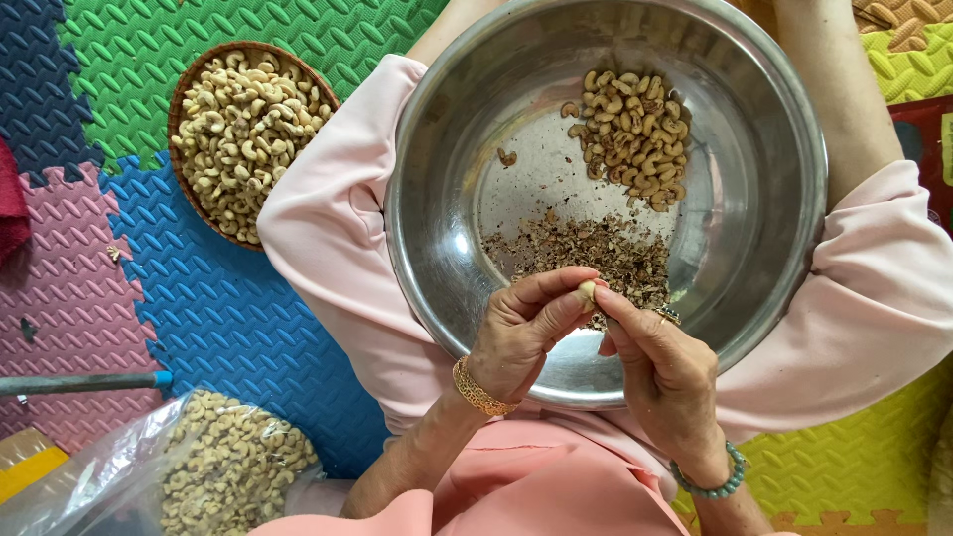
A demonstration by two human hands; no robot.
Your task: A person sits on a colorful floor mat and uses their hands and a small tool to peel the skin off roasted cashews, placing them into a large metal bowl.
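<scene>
A large steel bowl [754, 199] rests on my lap between my knees in pink trousers. Inside it lie a pile of unpeeled cashew nuts [633, 134] at the far right and a heap of brown skin flakes [596, 248] near the front. Over the bowl's near rim my left hand [521, 333], with a gold bracelet, and my right hand [660, 372], with a ring and a green bead bracelet, pinch one pale cashew nut [587, 290] between their fingertips.
A brown woven basket [189, 84] full of peeled cashews sits on the foam puzzle mat at the upper left. A clear plastic bag [119, 476] of cashews lies at the lower left. A blue-tipped rod [89, 382] lies on the mat.
</scene>
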